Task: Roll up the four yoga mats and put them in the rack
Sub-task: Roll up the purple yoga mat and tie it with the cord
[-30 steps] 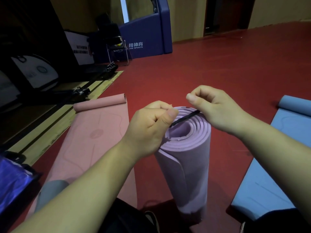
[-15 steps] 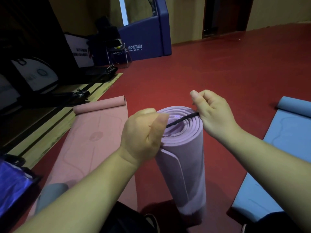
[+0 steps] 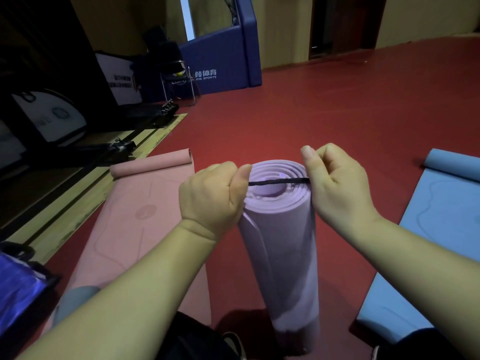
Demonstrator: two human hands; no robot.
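Observation:
A rolled purple yoga mat (image 3: 281, 245) stands upright on the red floor in front of me. A black band (image 3: 279, 182) is stretched level across its top end. My left hand (image 3: 211, 197) pinches the band's left end beside the roll. My right hand (image 3: 337, 188) pinches the right end at the roll's far rim. A pink mat (image 3: 135, 219) lies flat on the left, its far end curled. A blue mat (image 3: 436, 245) lies flat on the right, far end curled too.
Dark exercise equipment (image 3: 78, 141) and a wooden strip (image 3: 85, 198) line the left side. A blue padded block (image 3: 223, 63) and a chair (image 3: 176, 74) stand at the back. A blue bag (image 3: 18, 289) sits at the lower left. A grey mat end (image 3: 75, 300) shows under my left arm.
My hands have pulled apart, stretching the black band from a short slant to a level line across the roll's top. The roll stands slightly straighter.

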